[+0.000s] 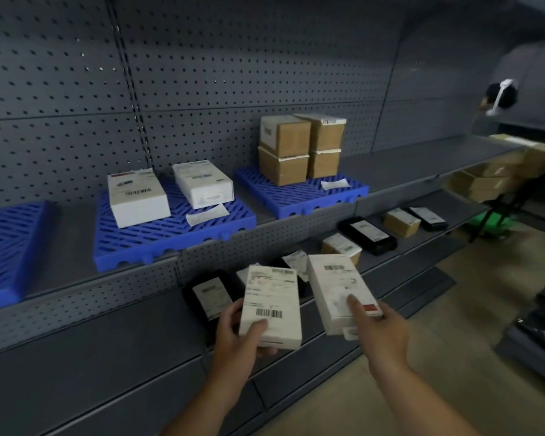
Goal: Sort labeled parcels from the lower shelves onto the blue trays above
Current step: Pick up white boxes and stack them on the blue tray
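Note:
My left hand (239,338) grips a white labeled box (272,297) with a barcode, held in front of the lower shelf. My right hand (378,328) grips a second white box (337,287) with a red patch near its corner, just to the right. On the upper shelf, the middle blue tray (170,237) carries two white boxes (137,196) and a loose slip. The right blue tray (299,196) holds several stacked brown cartons (299,149). Another blue tray (7,247) lies at far left.
On the lower shelf (400,247) lie black parcels (367,234), a black parcel (210,297) behind my left hand, and small brown boxes (401,221). Brown cartons (497,171) pile up at far right. A grey pegboard wall (233,73) backs the shelves.

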Demonstrator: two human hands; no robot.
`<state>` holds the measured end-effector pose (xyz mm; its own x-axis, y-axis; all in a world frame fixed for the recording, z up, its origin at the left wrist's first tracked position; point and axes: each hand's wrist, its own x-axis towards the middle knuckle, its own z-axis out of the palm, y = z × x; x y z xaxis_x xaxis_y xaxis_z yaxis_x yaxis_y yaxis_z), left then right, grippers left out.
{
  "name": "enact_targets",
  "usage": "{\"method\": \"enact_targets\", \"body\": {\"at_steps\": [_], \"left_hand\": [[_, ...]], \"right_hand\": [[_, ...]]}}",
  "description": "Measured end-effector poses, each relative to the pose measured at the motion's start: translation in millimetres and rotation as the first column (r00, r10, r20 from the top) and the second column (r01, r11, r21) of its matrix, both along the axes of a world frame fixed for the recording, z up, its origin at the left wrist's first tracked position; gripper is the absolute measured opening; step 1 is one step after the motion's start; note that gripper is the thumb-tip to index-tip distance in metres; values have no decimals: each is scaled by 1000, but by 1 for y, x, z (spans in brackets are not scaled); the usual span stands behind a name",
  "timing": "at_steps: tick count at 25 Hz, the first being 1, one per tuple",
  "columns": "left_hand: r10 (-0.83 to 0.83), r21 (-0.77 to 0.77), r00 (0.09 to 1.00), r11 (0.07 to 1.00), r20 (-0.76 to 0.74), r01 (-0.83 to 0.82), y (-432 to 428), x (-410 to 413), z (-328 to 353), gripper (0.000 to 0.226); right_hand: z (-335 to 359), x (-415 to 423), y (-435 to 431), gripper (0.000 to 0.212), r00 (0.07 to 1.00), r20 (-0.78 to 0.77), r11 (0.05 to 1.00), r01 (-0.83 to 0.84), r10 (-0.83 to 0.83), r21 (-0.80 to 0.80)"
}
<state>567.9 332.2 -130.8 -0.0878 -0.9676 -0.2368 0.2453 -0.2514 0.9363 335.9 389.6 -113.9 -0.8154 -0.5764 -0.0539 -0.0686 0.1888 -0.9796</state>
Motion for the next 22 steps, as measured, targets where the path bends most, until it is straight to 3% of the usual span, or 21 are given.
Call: {"method": "enact_targets", "body": {"at_steps": [5,11,15,22], "left_hand": [[-48,-92,993,995,-107,38,4,-23,56,47],[93,-196,981,972,-170,-126,-7,0,108,42],[180,-243,967,945,-177,-221,-16,17,125,37],[361,-325,888,835,-285,-444,-45,35,175,42]], "right_hand": [[51,-8,-16,40,996,78,993,39,-30,-116],[105,24,-46,44,978,162,953,-78,130,-293],[126,35,-66,23,963,140,935,-177,229,-308],[181,49,-111,17,903,122,872,-350,411,-343]]}}
